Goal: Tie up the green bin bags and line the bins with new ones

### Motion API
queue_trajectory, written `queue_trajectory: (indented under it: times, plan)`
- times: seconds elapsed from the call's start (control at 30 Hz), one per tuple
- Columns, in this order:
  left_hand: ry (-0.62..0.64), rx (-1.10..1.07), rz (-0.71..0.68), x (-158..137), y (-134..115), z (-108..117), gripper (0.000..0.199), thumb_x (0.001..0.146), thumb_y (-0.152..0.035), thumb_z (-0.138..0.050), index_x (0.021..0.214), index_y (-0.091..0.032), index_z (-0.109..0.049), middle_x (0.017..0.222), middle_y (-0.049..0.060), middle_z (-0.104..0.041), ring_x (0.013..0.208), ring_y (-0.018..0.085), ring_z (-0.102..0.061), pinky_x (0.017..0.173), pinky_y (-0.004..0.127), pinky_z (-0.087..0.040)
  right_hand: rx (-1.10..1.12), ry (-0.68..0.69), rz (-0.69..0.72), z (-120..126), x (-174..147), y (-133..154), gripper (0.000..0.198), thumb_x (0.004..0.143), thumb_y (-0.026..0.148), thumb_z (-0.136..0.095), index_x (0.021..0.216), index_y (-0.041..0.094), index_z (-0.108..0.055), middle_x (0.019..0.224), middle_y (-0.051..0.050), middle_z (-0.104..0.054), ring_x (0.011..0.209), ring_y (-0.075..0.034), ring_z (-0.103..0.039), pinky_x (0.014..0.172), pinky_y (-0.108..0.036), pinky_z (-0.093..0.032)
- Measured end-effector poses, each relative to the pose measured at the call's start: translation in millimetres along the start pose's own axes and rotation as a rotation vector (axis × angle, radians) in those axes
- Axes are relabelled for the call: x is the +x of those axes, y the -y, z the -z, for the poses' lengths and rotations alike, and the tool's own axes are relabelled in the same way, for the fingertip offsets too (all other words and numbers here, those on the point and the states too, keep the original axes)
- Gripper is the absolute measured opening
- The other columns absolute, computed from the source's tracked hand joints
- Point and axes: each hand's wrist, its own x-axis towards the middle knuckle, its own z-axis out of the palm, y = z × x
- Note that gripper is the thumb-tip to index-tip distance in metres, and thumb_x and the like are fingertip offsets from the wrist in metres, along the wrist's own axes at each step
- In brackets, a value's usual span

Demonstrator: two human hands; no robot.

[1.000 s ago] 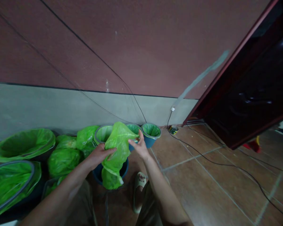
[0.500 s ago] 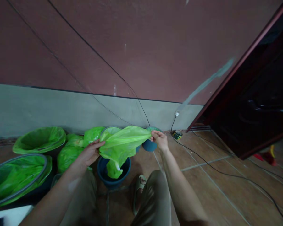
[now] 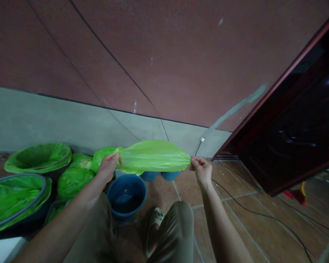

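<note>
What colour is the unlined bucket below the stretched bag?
Dark blue bucket, seen best in the head view.

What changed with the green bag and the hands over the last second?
The hands moved apart: the left hand and right hand now pull the green bag taut and level between them, where it earlier hung crumpled into the blue bucket. The bag has lifted clear, so the bucket's inside shows. Both hands kept their grip; the lined bins on the left stayed put.

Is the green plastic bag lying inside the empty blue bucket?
No, the green plastic bag is stretched in the air between the left hand and right hand, above the blue bucket.
</note>
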Motion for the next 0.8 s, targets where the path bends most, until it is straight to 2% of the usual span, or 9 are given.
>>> queue_trajectory:
  times: [0.13,0.2,0.27,0.33,0.4,0.47,0.6,0.7,0.8]
  plan:
    - [-0.21,0.19,-0.38,13,-15,0,0.029,0.089,-0.043,-0.045,0.076,-0.02,-0.057,0.067,0.0,-0.059,0.069,0.017,-0.058,0.066,0.026,-0.047,-0.113,-0.117,0.296,4,-26,28,0.037,0.069,0.047,-0.078,0.086,0.014,-0.073,0.066,-0.003,-0.069,0.052,-0.013,-0.06,0.052,-0.026,-0.05]
    - [-0.3,0.335,-0.503,13,-15,6,0.027,0.091,-0.041,-0.042,0.075,-0.021,-0.054,0.066,0.0,-0.057,0.068,0.017,-0.056,0.066,0.026,-0.045,-0.219,-0.233,0.437,8,-45,25,0.035,0.074,0.046,-0.075,0.09,0.015,-0.074,0.078,-0.005,-0.073,0.063,-0.016,-0.066,0.061,-0.028,-0.054]
    - [-0.267,0.512,-0.514,10,-6,12,0.023,0.088,-0.035,-0.045,0.07,-0.022,-0.05,0.061,-0.001,-0.053,0.064,0.017,-0.054,0.064,0.027,-0.042,-0.276,-0.192,0.398,12,-62,7,0.035,0.075,0.049,-0.072,0.085,0.015,-0.074,0.078,-0.007,-0.074,0.067,-0.018,-0.068,0.063,-0.029,-0.056]
    - [-0.11,0.643,-0.472,8,9,18,0.021,0.084,-0.032,-0.048,0.065,-0.023,-0.047,0.055,-0.001,-0.05,0.059,0.017,-0.052,0.061,0.027,-0.04,-0.354,0.022,0.185,18,-73,-16,0.039,0.075,0.052,-0.07,0.081,0.014,-0.074,0.07,-0.006,-0.072,0.055,-0.018,-0.065,0.052,-0.028,-0.053]
    - [-0.019,0.672,-0.463,9,20,23,0.02,0.082,-0.035,-0.051,0.067,-0.023,-0.051,0.056,-0.001,-0.053,0.06,0.018,-0.055,0.062,0.028,-0.041,-0.363,0.007,0.089,27,-76,-31,0.042,0.075,0.054,-0.07,0.084,0.013,-0.073,0.068,-0.007,-0.072,0.052,-0.018,-0.064,0.05,-0.029,-0.054]
    - [-0.045,0.61,-0.44,14,25,26,0.018,0.081,-0.038,-0.053,0.073,-0.023,-0.058,0.064,0.001,-0.061,0.066,0.02,-0.059,0.067,0.029,-0.043,-0.339,-0.06,0.085,35,-73,-31,0.043,0.074,0.053,-0.072,0.087,0.012,-0.073,0.073,-0.007,-0.073,0.055,-0.019,-0.066,0.053,-0.03,-0.056]
    - [-0.054,0.225,-0.232,22,22,21,0.021,0.072,-0.039,-0.066,0.084,-0.021,-0.066,0.075,0.001,-0.069,0.073,0.019,-0.063,0.069,0.027,-0.046,-0.296,-0.138,0.121,41,-68,-10,0.042,0.071,0.051,-0.076,0.088,0.013,-0.072,0.071,-0.005,-0.072,0.054,-0.017,-0.065,0.052,-0.027,-0.054]
    - [0.029,-0.185,0.054,16,23,16,0.027,0.063,-0.032,-0.076,0.085,-0.018,-0.067,0.079,0.0,-0.07,0.071,0.016,-0.062,0.064,0.024,-0.047,-0.257,-0.183,0.119,41,-74,-1,0.041,0.071,0.05,-0.076,0.086,0.013,-0.071,0.069,-0.004,-0.07,0.053,-0.015,-0.063,0.051,-0.025,-0.053]
    - [0.151,-0.423,0.239,5,23,12,0.032,0.061,-0.025,-0.078,0.091,-0.016,-0.069,0.083,0.002,-0.071,0.072,0.015,-0.064,0.065,0.026,-0.052,-0.245,-0.218,0.113,43,-83,2,0.04,0.069,0.049,-0.078,0.086,0.013,-0.071,0.068,-0.003,-0.069,0.052,-0.014,-0.062,0.05,-0.024,-0.052]
